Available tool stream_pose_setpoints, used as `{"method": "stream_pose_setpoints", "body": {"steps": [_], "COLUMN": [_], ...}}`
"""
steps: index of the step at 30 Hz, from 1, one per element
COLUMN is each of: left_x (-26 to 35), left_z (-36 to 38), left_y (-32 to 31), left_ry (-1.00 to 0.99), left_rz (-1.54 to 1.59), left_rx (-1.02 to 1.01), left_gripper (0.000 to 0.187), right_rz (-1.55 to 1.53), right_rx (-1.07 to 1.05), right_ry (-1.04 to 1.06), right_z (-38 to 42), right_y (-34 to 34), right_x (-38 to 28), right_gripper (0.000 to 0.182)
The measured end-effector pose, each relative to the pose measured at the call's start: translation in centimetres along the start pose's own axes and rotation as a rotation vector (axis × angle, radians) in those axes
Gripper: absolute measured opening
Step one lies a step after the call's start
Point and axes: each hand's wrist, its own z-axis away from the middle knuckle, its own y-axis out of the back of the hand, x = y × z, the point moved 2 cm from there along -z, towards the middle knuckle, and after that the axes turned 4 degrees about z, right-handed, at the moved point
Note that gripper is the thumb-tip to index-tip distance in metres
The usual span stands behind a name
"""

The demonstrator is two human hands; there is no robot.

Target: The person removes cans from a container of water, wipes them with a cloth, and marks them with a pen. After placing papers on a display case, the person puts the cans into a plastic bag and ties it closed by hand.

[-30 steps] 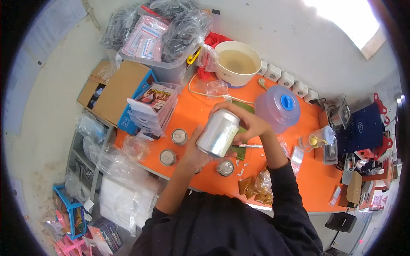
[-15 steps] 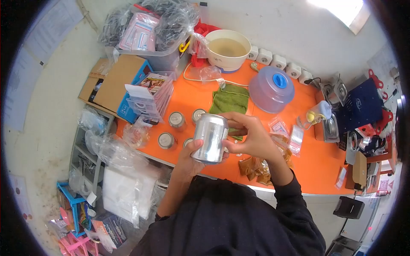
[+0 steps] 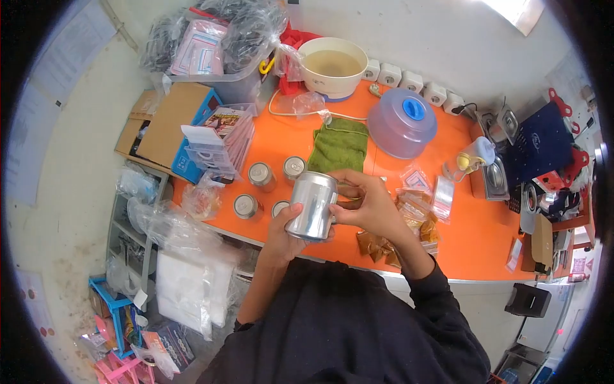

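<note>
A plain silver can point(image 3: 312, 206) is held up, slightly tilted, above the front edge of the orange table point(image 3: 473, 249). My left hand point(image 3: 283, 235) is wrapped round its lower left side. On the right, my right hand point(image 3: 366, 203) has its thumb and fingers on the can's side. Behind and left of it stand several more cans, among them one at the back left point(image 3: 261, 174), one nearer the front point(image 3: 245, 206) and one by the held can point(image 3: 294, 167). A folded green cloth point(image 3: 339, 148) lies just behind the right hand.
A bowl of liquid point(image 3: 332, 67) and a clear domed lid point(image 3: 401, 125) stand at the back. Brown packets point(image 3: 377, 246) lie to the right. At the left are clear plastic trays point(image 3: 214, 153) and a cardboard box point(image 3: 174, 128). A jug point(image 3: 470, 159) stands at the right.
The view has shifted a little, so the table things sit slightly higher and further left. Both hands still hold the silver can in nearly the same way.
</note>
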Motion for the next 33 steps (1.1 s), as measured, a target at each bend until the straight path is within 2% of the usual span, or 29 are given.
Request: {"method": "stream_pose_setpoints", "body": {"steps": [2, 4, 6, 8, 9, 11, 12, 14, 17, 21, 25, 29, 31, 33], "left_x": [-0.2, -0.2, -0.3, -0.3, -0.4, -0.4, -0.4, -0.4, -0.1, 0.5, 0.8, 0.1, -0.5, -1.4], "left_z": [-0.1, -0.2, -0.1, -0.2, -0.3, -0.6, -0.7, -0.8, -0.8, -0.7, -0.7, -0.7, -0.6, -0.4], "left_y": [0.5, 0.6, 0.2, -0.2, -0.3, -0.7, -0.9, -0.9, -0.7, -1.9, -1.8, -0.6, -0.2, 1.3], "left_ry": [0.008, 0.078, 0.040, -0.006, -0.057, -0.103, -0.152, -0.197, -0.219, -0.246, -0.295, -0.308, -0.186, -0.140], "left_rz": [0.018, 0.202, 0.112, 0.021, -0.026, -0.073, -0.119, -0.165, -0.201, -0.434, -0.642, -0.639, -0.481, -0.461], "left_rx": [0.011, -0.144, -0.095, -0.044, -0.001, 0.041, 0.047, 0.055, 0.083, 0.151, 0.172, 0.180, 0.126, 0.143], "left_gripper": [0.066, 0.066, 0.066, 0.065, 0.065, 0.064, 0.063, 0.063, 0.062, 0.064, 0.067, 0.069, 0.070, 0.069], "right_rz": [0.024, 0.023, 0.024, -0.061, -0.062, 0.343, 0.342, 0.113, 0.121, 0.142, 0.305, 0.350, 0.351, 0.353], "right_rx": [-0.002, 0.024, 0.048, 0.340, 0.340, 0.426, 0.428, 0.466, 0.479, 0.480, 0.515, 0.488, 0.489, 0.496], "right_ry": [0.000, -0.041, -0.079, 0.052, 0.049, 0.226, 0.222, 0.156, 0.074, 0.076, 0.082, 0.107, 0.101, 0.090], "right_z": [0.0, -0.6, -0.6, 0.5, 1.1, 2.2, 2.3, 2.4, 2.5, 2.5, 2.6, 2.3, 2.1, 1.8], "right_y": [0.0, 0.8, 0.8, -0.1, -0.6, -1.2, -1.5, -2.0, -2.0, -1.8, -1.8, -1.7, -1.6, -1.0], "right_x": [0.2, 3.5, 4.3, 1.5, 1.0, 0.2, 0.4, 1.2, 1.0, 0.7, 0.7, 1.4, 2.2, 3.2], "right_gripper": [0.045, 0.043, 0.041, 0.035, 0.035, 0.027, 0.027, 0.022, 0.016, 0.013, 0.010, 0.011, 0.010, 0.010]}}
